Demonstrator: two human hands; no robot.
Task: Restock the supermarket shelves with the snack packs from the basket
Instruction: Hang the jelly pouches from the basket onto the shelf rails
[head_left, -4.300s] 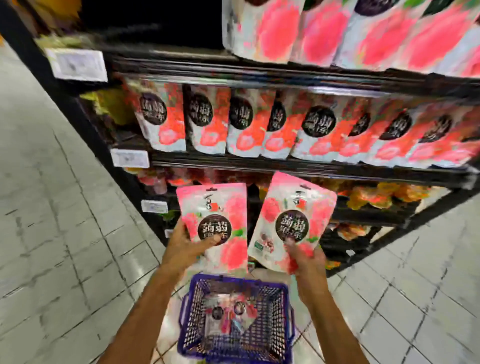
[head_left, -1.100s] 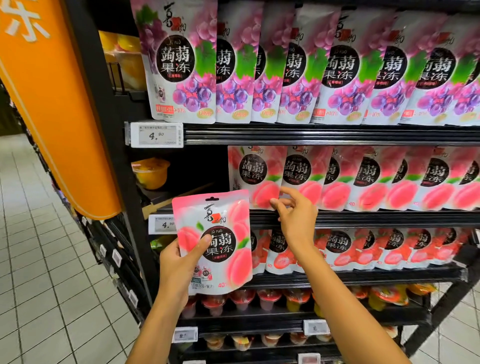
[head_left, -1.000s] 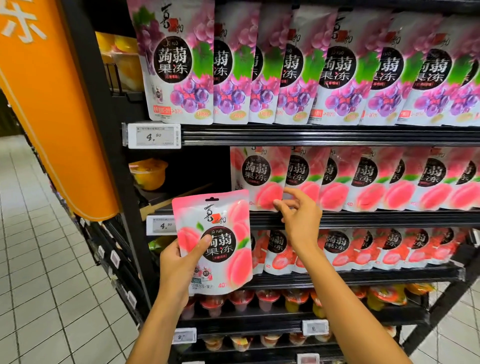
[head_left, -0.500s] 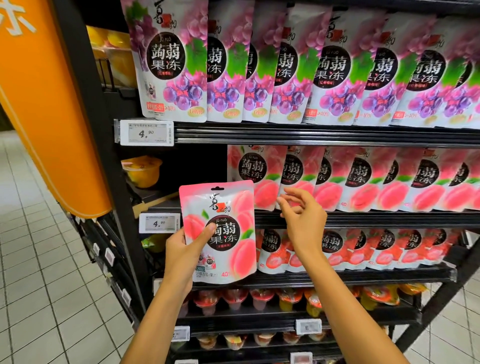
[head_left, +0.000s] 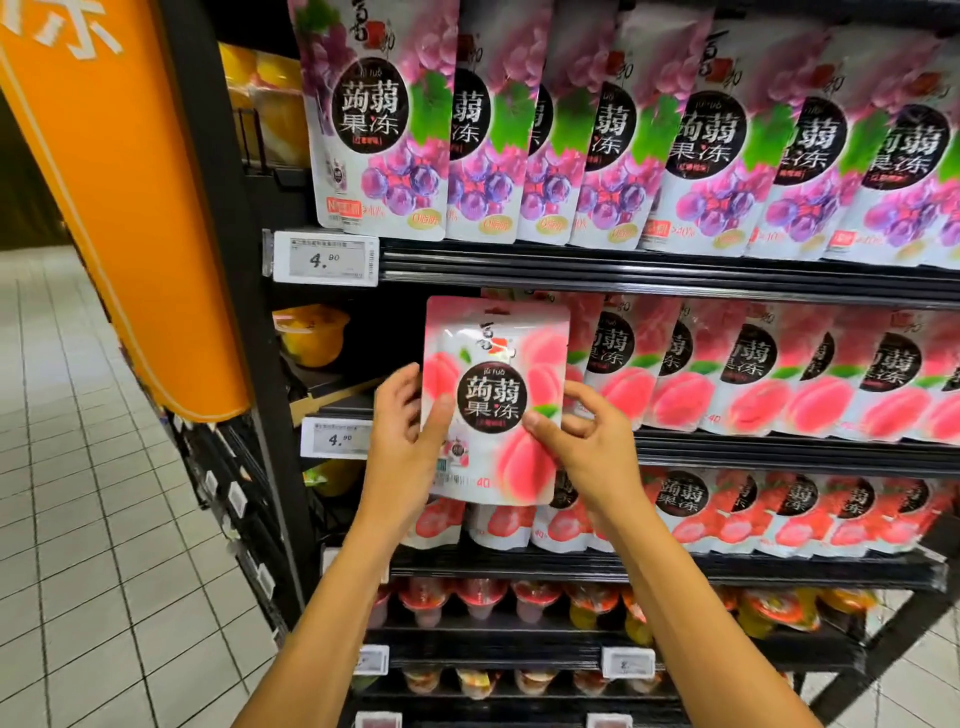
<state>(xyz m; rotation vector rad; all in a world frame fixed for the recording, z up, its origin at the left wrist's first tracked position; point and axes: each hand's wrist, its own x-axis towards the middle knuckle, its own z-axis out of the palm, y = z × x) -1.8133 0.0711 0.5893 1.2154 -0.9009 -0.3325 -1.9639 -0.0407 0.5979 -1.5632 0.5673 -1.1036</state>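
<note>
A pink peach jelly pack stands upright in front of the left end of the peach row on the middle shelf. My left hand grips its left edge, thumb on the front. My right hand pinches its right edge, thumb on the pack's face. The pack covers the leftmost peach packs behind it. The basket is out of view.
Grape packs fill the shelf above, red strawberry packs the shelf below, jelly cups lower still. An orange pillar sign hangs at the left. A dark gap lies left of the peach row. Tiled floor spreads left.
My left hand lifted the peach pack up and right to the middle shelf. My right hand left the shelf rail and took hold of the pack's right edge.
</note>
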